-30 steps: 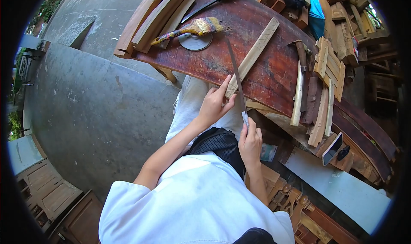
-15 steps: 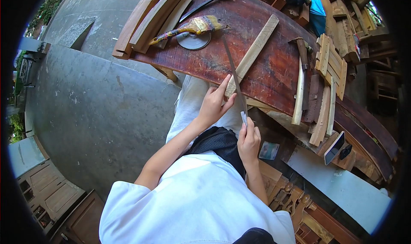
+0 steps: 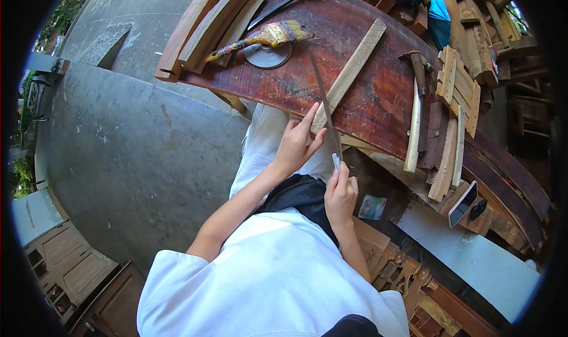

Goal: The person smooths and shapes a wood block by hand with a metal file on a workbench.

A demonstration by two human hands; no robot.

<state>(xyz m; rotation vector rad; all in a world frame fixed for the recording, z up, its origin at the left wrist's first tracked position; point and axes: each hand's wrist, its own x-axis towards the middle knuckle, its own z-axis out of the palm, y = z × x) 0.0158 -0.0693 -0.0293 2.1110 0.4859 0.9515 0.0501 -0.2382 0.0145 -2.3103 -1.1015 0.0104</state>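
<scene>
My left hand [image 3: 297, 143] presses on the near end of a pale wooden strip [image 3: 349, 80], its index finger along the top and its thumb at the near end. Pencil-like marks show on the strip, which lies slanting across the red-brown table [image 3: 278, 91]. In my right hand [image 3: 341, 195] is the light-coloured handle of a saw [image 3: 324, 97]. The saw's long, thin dark blade crosses the strip just beside my left fingertips; its teeth are too small to see.
A paintbrush [image 3: 278, 34] rests over a grey disc [image 3: 267, 57] on the table, near curved wooden pieces [image 3: 213, 26] and a dark-bladed tool [image 3: 278, 12]. To the right lie a hammer [image 3: 418, 71], wood offcuts [image 3: 441, 159] and a phone [image 3: 462, 204].
My right hand has shifted slightly toward my body and to the left with the saw. My left hand and the wooden strip stay in place.
</scene>
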